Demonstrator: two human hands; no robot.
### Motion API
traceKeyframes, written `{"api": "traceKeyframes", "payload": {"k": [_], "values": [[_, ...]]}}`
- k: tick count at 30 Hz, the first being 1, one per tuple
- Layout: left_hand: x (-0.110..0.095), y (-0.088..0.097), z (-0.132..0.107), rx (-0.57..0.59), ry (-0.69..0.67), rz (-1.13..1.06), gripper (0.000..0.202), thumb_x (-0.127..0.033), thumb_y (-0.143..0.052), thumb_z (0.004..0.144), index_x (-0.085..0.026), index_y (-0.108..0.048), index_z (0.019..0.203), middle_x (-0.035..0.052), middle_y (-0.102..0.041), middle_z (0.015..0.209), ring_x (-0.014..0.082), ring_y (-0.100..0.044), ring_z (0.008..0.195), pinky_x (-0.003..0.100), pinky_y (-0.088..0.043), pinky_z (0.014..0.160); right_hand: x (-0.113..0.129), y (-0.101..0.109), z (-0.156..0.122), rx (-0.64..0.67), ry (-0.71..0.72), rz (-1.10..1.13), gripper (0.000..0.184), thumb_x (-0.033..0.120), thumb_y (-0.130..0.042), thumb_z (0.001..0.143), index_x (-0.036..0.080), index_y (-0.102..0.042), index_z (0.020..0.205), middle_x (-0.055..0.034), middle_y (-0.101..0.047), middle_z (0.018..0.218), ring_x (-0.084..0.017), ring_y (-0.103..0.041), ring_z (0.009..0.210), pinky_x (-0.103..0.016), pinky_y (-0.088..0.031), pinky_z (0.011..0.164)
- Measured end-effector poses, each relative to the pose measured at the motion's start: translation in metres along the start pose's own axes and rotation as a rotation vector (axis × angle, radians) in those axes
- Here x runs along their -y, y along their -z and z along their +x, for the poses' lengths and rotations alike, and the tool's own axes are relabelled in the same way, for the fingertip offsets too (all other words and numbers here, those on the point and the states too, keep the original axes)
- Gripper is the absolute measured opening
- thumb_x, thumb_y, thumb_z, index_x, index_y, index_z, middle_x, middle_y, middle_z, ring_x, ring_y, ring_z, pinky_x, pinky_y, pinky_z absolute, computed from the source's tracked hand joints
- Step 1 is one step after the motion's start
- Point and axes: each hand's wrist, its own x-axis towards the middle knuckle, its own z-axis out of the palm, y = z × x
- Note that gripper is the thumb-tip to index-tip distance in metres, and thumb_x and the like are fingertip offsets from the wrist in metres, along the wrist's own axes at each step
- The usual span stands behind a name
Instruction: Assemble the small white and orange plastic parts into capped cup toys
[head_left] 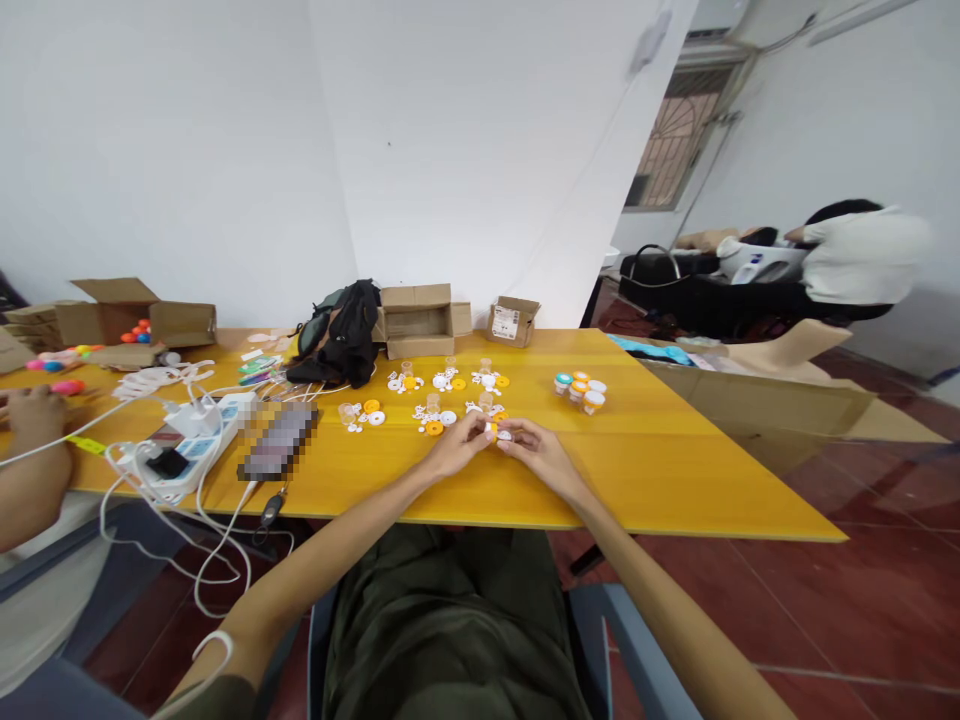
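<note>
My left hand (459, 447) and my right hand (538, 452) meet near the middle of the table. Between the left fingertips is a small orange-and-white part (492, 427), its kind too small to make out. The right fingers close on a small white disc (505, 436) right beside it. Just beyond the hands lie groups of loose pieces: clear plastic cups (433, 402), orange discs (434, 428), white discs (448, 418) and tiny white bits. Several small capped containers (593, 401) with orange, white and teal tops stand together to the right.
On the left are a power strip (217, 440) with tangled white cables, a blurred-out phone (279, 442) and a co-worker's arm (34, 450). A black backpack (341, 335) and open cardboard boxes (420, 345) line the wall. Another person (862, 255) is beyond the table, far right.
</note>
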Motion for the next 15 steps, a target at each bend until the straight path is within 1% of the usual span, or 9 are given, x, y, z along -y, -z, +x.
{"api": "traceKeyframes", "payload": {"k": [5,10,15], "values": [[0.0010,0.0002,0.0004,0.010,0.005,0.011,0.034,-0.047,-0.070,0.087,-0.020,-0.061,0.107,0.0021,-0.065,0.093,0.0185,-0.060,0.085,0.032,-0.048,0.083,-0.0010,-0.0002,-0.0004,-0.019,-0.011,0.019,0.039,0.052,-0.080,0.070,0.024,-0.072,0.097,-0.0062,-0.078,0.100,-0.025,-0.073,0.089,-0.042,-0.061,0.084],[0.0002,-0.0003,0.0017,0.006,0.028,-0.021,0.032,-0.047,-0.070,0.086,-0.020,-0.061,0.101,0.0003,-0.065,0.090,0.0180,-0.060,0.084,0.031,-0.047,0.082,0.0011,-0.0008,-0.0021,-0.014,0.020,0.001,0.036,0.051,-0.079,0.072,0.025,-0.072,0.096,-0.0065,-0.078,0.100,-0.027,-0.074,0.092,-0.044,-0.061,0.087],[0.0009,-0.0008,0.0037,0.028,0.076,-0.057,0.035,-0.053,-0.066,0.087,-0.019,-0.061,0.094,0.0005,-0.064,0.089,0.0187,-0.059,0.086,0.031,-0.047,0.082,0.0023,-0.0022,-0.0042,-0.014,0.056,0.004,0.035,0.052,-0.080,0.072,0.025,-0.069,0.092,-0.0065,-0.076,0.098,-0.027,-0.073,0.097,-0.045,-0.060,0.091]]}}
